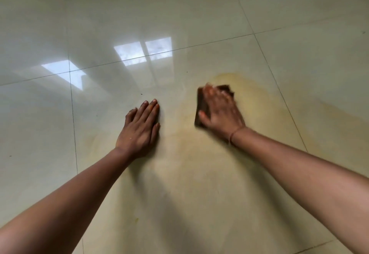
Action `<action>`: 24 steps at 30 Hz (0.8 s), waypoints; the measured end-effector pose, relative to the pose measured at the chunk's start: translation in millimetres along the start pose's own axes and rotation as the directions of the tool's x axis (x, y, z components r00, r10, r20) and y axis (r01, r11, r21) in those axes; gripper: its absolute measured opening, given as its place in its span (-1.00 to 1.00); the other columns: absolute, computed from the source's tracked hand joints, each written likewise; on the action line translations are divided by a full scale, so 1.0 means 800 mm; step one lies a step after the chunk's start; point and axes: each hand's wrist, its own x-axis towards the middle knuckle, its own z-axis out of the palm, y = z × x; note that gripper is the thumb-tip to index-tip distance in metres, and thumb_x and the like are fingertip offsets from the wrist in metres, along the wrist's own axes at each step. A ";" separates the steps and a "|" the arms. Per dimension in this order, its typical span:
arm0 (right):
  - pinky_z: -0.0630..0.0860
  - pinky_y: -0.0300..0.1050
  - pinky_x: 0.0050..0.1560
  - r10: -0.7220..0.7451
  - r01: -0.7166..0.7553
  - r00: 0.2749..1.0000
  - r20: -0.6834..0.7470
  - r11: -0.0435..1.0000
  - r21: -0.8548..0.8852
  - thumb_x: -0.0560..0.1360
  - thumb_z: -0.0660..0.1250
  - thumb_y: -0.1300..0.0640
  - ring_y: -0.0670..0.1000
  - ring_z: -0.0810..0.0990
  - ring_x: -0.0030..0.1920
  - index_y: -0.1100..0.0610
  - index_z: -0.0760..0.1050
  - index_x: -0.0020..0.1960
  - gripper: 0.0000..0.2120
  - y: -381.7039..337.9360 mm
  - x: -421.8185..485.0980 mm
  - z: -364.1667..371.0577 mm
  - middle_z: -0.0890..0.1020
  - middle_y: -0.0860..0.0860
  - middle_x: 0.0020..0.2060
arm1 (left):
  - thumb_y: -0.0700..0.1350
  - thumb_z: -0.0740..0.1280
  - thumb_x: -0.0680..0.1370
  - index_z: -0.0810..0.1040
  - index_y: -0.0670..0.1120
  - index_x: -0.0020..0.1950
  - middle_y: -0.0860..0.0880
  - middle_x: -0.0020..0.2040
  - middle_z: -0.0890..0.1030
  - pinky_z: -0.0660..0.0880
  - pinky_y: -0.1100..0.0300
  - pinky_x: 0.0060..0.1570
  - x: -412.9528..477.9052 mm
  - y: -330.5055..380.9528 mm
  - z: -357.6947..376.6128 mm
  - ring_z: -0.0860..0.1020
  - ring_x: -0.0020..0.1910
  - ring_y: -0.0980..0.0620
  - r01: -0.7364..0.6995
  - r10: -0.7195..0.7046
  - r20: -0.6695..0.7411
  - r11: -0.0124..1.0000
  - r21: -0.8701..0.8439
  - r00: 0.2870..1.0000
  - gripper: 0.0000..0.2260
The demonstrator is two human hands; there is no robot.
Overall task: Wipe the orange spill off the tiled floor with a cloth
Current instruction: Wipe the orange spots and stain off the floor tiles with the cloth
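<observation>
A pale orange smear [257,102] spreads thinly over the glossy cream tiled floor [199,183], strongest above and to the right of my right hand. My right hand [221,112] lies flat on a dark brown folded cloth [201,106] and presses it on the floor; the hand is motion-blurred. The cloth shows mostly at the hand's left side and past the fingertips. My left hand [139,128] rests palm down on the tile, fingers together, holding nothing, a little left of the cloth.
Grout lines [72,114] cross the floor left of my left hand and run diagonally on the right. Bright window reflections [143,52] lie on the tiles beyond the hands. A few small dark specks [141,94] dot the floor.
</observation>
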 end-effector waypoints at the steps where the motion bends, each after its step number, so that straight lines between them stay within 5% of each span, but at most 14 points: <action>1: -0.13 -0.06 0.46 0.164 -0.163 0.986 -0.042 0.986 0.017 0.51 0.03 -0.20 0.07 0.06 0.53 0.20 0.04 0.55 -0.26 -0.003 0.025 -0.002 0.11 0.13 0.54 | 0.06 -0.07 0.63 0.10 -0.12 0.56 -0.04 0.56 0.11 0.05 -0.01 0.44 0.000 0.000 0.001 0.06 0.54 -0.02 0.000 0.000 -0.004 1.000 0.001 1.000 -0.48; 3: -0.12 -0.01 0.48 0.290 -0.289 0.955 -0.063 0.957 0.033 0.55 0.07 -0.15 0.06 0.00 0.54 0.20 -0.01 0.55 -0.29 -0.037 0.050 0.001 0.05 0.13 0.55 | 0.06 -0.06 0.63 0.12 -0.12 0.55 -0.05 0.56 0.13 0.06 -0.01 0.43 0.001 0.001 0.000 0.08 0.54 -0.02 -0.002 0.002 -0.014 1.000 0.002 1.000 -0.48; 5: -0.10 -0.01 0.48 0.053 -0.053 0.998 0.018 0.998 0.021 0.53 0.02 -0.18 0.06 0.01 0.54 0.20 0.00 0.55 -0.28 -0.075 0.034 0.009 0.07 0.13 0.55 | 0.05 -0.04 0.62 0.15 -0.13 0.54 -0.06 0.55 0.17 0.07 0.00 0.43 0.000 0.000 -0.002 0.10 0.53 -0.03 -0.003 0.002 -0.030 1.000 -0.014 1.000 -0.49; 8: 0.08 0.02 0.46 -0.395 0.400 0.913 0.096 0.916 -0.030 0.47 0.08 -0.19 0.12 0.18 0.49 0.19 0.13 0.53 -0.26 -0.041 0.011 -0.001 0.24 0.16 0.50 | 0.05 -0.03 0.62 0.15 -0.12 0.54 -0.05 0.55 0.16 0.07 0.01 0.43 -0.001 0.002 -0.003 0.10 0.53 -0.02 -0.012 0.012 -0.034 1.000 -0.010 0.999 -0.49; 10: 0.20 0.07 0.41 -0.214 0.214 0.977 0.007 0.977 -0.007 0.46 0.20 -0.11 0.21 0.32 0.40 0.22 0.24 0.46 -0.33 -0.004 0.045 -0.014 0.36 0.22 0.40 | 0.05 -0.04 0.63 0.14 -0.12 0.55 -0.04 0.55 0.16 0.06 0.02 0.44 0.000 0.000 -0.003 0.09 0.53 -0.01 -0.013 0.013 -0.036 1.000 -0.008 0.999 -0.49; 12: 0.05 0.04 0.46 0.264 -0.261 0.962 -0.066 0.964 0.052 0.53 0.15 -0.10 0.15 0.16 0.49 0.21 0.11 0.52 -0.34 0.010 0.073 -0.022 0.22 0.18 0.50 | 0.05 -0.04 0.63 0.14 -0.12 0.55 -0.04 0.55 0.16 0.05 0.04 0.44 -0.001 -0.002 -0.001 0.09 0.53 -0.01 -0.007 0.006 -0.042 1.000 -0.010 0.999 -0.49; 14: -0.08 0.03 0.49 0.355 -0.353 0.932 -0.075 0.935 0.045 0.56 0.04 -0.12 0.08 0.02 0.54 0.20 0.00 0.55 -0.32 -0.020 0.068 -0.009 0.07 0.14 0.55 | 0.06 -0.05 0.62 0.14 -0.11 0.55 -0.04 0.55 0.16 0.05 0.04 0.43 -0.001 -0.001 -0.002 0.09 0.53 0.00 -0.007 0.007 -0.041 1.000 -0.007 0.999 -0.48; 16: -0.04 0.03 0.49 0.020 -0.021 1.000 0.014 1.000 0.023 0.52 -0.01 -0.17 0.08 0.03 0.54 0.20 0.01 0.56 -0.28 -0.057 0.038 0.004 0.08 0.13 0.54 | 0.07 -0.06 0.62 0.13 -0.11 0.55 -0.04 0.55 0.15 0.05 0.04 0.43 -0.001 -0.001 -0.004 0.09 0.53 0.00 0.002 -0.002 -0.033 1.000 -0.004 0.999 -0.48; 18: 0.03 0.02 0.47 -0.333 0.340 0.932 0.143 0.940 -0.032 0.48 -0.01 -0.21 0.08 0.10 0.53 0.18 0.05 0.55 -0.25 -0.046 0.023 0.001 0.14 0.13 0.53 | 0.07 -0.05 0.62 0.12 -0.10 0.55 -0.04 0.56 0.14 0.04 0.04 0.43 -0.001 -0.001 -0.003 0.07 0.54 0.00 0.002 -0.002 -0.027 1.000 -0.008 1.000 -0.48; 19: 0.05 0.01 0.46 -0.368 0.376 0.922 0.119 0.925 -0.050 0.47 0.02 -0.20 0.10 0.14 0.51 0.19 0.08 0.54 -0.25 -0.028 0.033 -0.005 0.18 0.14 0.52 | 0.07 -0.04 0.63 0.12 -0.10 0.55 -0.04 0.56 0.14 0.04 0.03 0.44 -0.001 -0.002 -0.003 0.07 0.54 0.00 -0.003 0.003 -0.031 1.000 -0.010 1.000 -0.48; 21: 0.01 -0.02 0.47 -0.071 0.071 0.997 -0.006 0.997 -0.018 0.51 0.09 -0.15 0.12 0.15 0.51 0.21 0.09 0.54 -0.29 0.008 0.055 -0.016 0.19 0.15 0.51 | 0.06 -0.03 0.62 0.14 -0.12 0.55 -0.04 0.56 0.14 0.05 0.02 0.43 -0.002 0.000 -0.001 0.08 0.53 -0.02 -0.021 0.020 -0.041 1.000 -0.012 0.999 -0.48; 23: -0.08 -0.03 0.49 0.279 -0.279 0.958 -0.063 0.960 0.014 0.56 0.07 -0.14 0.06 0.05 0.53 0.18 0.02 0.55 -0.32 0.028 0.058 -0.015 0.11 0.11 0.54 | 0.05 -0.02 0.60 0.20 -0.16 0.52 -0.09 0.53 0.22 0.08 -0.02 0.42 0.001 0.003 -0.003 0.15 0.51 -0.07 -0.009 0.008 -0.065 1.000 -0.026 0.998 -0.48; 24: -0.11 -0.03 0.49 0.302 -0.303 0.949 -0.086 0.953 0.004 0.57 0.03 -0.15 0.04 0.01 0.54 0.18 0.00 0.56 -0.32 0.028 0.045 -0.012 0.08 0.10 0.55 | 0.05 -0.01 0.58 0.24 -0.19 0.49 -0.12 0.50 0.27 0.09 -0.04 0.40 0.006 0.009 -0.005 0.19 0.49 -0.11 0.007 -0.010 -0.080 0.999 -0.037 0.997 -0.47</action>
